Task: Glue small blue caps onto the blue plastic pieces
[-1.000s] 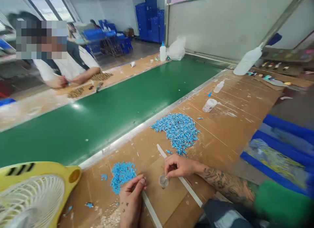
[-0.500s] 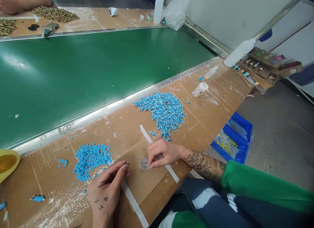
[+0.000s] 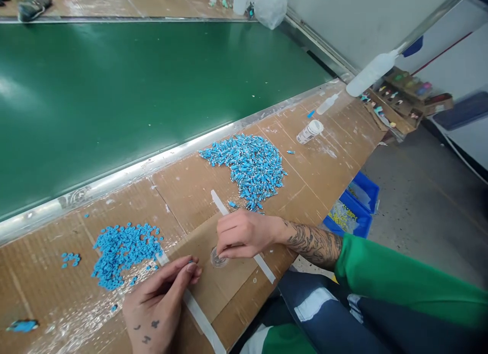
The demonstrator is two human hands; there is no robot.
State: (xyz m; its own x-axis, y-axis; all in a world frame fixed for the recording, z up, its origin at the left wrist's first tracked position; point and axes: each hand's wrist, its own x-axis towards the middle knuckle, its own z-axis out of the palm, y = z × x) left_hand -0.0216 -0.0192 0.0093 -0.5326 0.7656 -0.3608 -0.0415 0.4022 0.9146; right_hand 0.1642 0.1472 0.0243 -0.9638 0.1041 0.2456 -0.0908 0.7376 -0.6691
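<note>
Closest in, the left hand (image 3: 156,303) has thumb and forefinger pressed together, a speck of blue showing at the tips; what it belongs to is too small to tell. Just beyond, the right hand (image 3: 246,234) curls its fingers together over a small clear dish (image 3: 218,261), covering part of it; whether they grip anything cannot be told. The dish sits on a flat card (image 3: 232,280) between two strips of white tape, the nearer strip (image 3: 204,321) running past the left hand. Left of that hand lie a heap of blue rings (image 3: 122,252) and, apart from it, a small cluster of rings.

Past the right hand spreads a pile of blue-and-silver pieces (image 3: 253,166). Farther along the cardboard stand a white tub (image 3: 309,132), a blue cap (image 3: 310,114) and a small bottle (image 3: 327,104) lying down. A green belt (image 3: 152,90) crosses behind, with a plastic bag (image 3: 270,7) at its far edge.
</note>
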